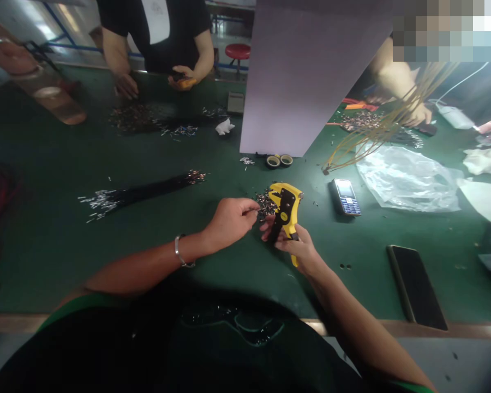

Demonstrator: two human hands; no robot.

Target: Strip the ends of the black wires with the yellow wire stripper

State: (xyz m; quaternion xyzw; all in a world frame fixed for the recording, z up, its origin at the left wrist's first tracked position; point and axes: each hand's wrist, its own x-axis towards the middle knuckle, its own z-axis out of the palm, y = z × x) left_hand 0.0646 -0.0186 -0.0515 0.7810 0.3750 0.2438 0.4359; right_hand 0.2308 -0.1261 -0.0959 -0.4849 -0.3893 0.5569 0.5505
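1. My right hand [297, 245] grips a yellow wire stripper [285, 210], fingers wrapped around its handle, the tool's head pointing away from me over a green table [65, 262].
2. My left hand [229, 222], a silver bracelet [180, 251] on its wrist, sits just beside the tool. Its fingers are pressed together, and I cannot tell whether they pinch anything.
3. A pile of cut wire bits [265, 205] lies directly ahead of my left fingertips, touching the stripper's head.
4. Farther ahead of my left hand, a bundle of black wires [143, 191] lies on the table, its bared ends splayed.
5. Right of my grip sit a keypad phone [345, 197], a plastic bag [405, 180] and a smartphone [416, 286]. Two rolls of tape [279, 160] stand just ahead.
6. Across the table, a co-worker's hands [182, 76] hold a small orange object. At upper right, another person's hand [417, 114] holds a bundle of yellow wires [376, 125].
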